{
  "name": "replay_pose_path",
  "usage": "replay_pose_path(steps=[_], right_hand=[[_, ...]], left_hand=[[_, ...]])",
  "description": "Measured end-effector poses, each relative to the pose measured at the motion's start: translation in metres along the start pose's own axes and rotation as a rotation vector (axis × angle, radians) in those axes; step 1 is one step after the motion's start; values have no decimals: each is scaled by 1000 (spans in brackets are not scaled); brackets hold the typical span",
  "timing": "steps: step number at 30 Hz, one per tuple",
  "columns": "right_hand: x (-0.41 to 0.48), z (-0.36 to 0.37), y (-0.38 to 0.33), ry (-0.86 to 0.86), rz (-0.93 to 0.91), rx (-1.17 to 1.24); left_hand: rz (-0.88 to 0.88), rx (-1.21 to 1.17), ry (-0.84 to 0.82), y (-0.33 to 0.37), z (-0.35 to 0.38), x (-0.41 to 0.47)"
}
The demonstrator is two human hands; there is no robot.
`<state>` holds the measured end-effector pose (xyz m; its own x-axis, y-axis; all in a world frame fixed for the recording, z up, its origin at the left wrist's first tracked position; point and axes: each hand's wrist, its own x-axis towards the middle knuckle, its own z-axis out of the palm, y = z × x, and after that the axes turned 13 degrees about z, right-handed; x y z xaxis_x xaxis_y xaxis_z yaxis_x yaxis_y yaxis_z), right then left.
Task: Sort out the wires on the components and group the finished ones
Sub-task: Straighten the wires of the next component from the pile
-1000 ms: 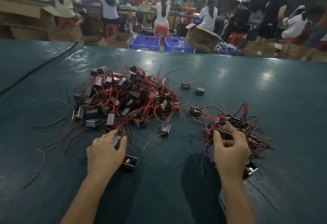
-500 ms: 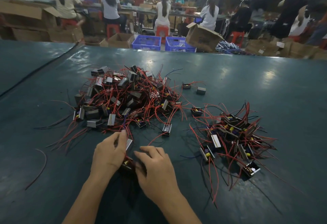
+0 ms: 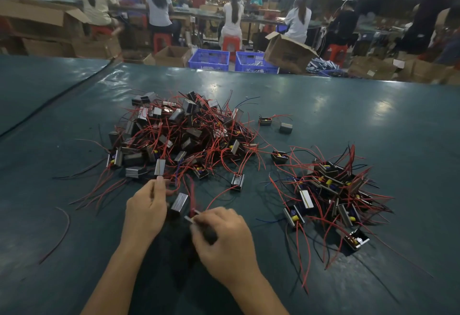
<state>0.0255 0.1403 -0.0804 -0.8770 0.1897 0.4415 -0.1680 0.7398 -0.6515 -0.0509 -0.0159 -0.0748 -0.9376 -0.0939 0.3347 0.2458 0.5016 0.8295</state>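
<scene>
- Left hand point(image 3: 145, 211) curls at the near edge of the big pile point(image 3: 184, 135), thumb and forefinger drawn together — blur hides what they pinch.
- Right hand point(image 3: 224, 237) pinches a pale wire end point(image 3: 191, 218) just beside one component point(image 3: 179, 204), which is tilted on the green table point(image 3: 373, 115) between the hands.
- Finished group point(image 3: 331, 195) lies right, apart from the pile; red wires sprawl over the gap.
- A second ago the right hand lay on that group; both heaps look unchanged.
- Two heaps, two stray components point(image 3: 265, 121) beyond the pile, two blue crates point(image 3: 209, 59) — one loose wire point(image 3: 62, 235) left.
</scene>
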Motion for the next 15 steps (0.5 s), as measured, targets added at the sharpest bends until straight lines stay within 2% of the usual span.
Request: replay_pose_path(steps=[2,4,6,9,15], right_hand=[[5,-10,5,26,238,350],[10,-20,13,54,392,528],[13,-28,20,82,417,511],[15,-34,24,104,379,436],[15,-34,33,69,297,154]], left_hand=[[2,19,-8,3,-2,0],[1,63,-72,3,1,-3],[12,138,-162,6,5,-8],[42,187,-211,13,7,-12],[170,54,-473,19,5,-15]])
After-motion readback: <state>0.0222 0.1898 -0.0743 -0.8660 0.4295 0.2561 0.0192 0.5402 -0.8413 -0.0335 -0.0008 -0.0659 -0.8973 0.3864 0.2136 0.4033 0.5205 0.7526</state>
